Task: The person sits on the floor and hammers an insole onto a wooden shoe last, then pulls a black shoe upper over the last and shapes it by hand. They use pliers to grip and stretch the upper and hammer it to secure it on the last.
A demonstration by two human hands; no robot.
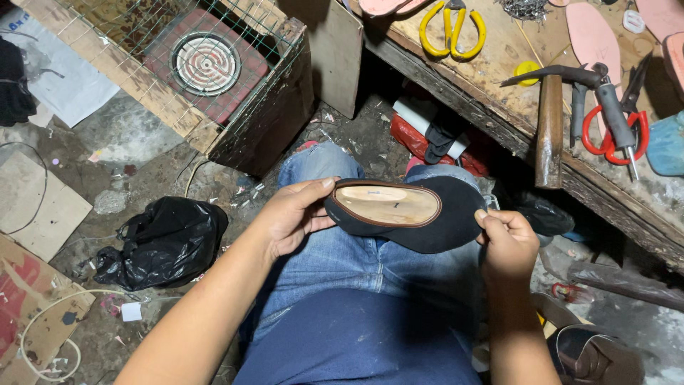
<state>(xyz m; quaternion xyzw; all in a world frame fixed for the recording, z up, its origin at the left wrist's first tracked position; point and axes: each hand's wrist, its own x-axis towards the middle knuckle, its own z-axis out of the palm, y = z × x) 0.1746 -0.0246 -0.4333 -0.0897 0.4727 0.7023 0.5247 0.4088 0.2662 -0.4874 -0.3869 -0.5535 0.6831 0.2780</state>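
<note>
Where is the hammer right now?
The hammer lies on the wooden workbench at the upper right of the head view, beside the red-handled pliers, above the right hand.

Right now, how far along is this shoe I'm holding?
Done: the black upper is already pulled over the wooden last, its edge wrapped round the bottom. In hand: left hand grips the heel end, right hand pinches the toe. Left, judging by looks: no sole is on yet; pink soles and the hammer lie on the bench.
</note>
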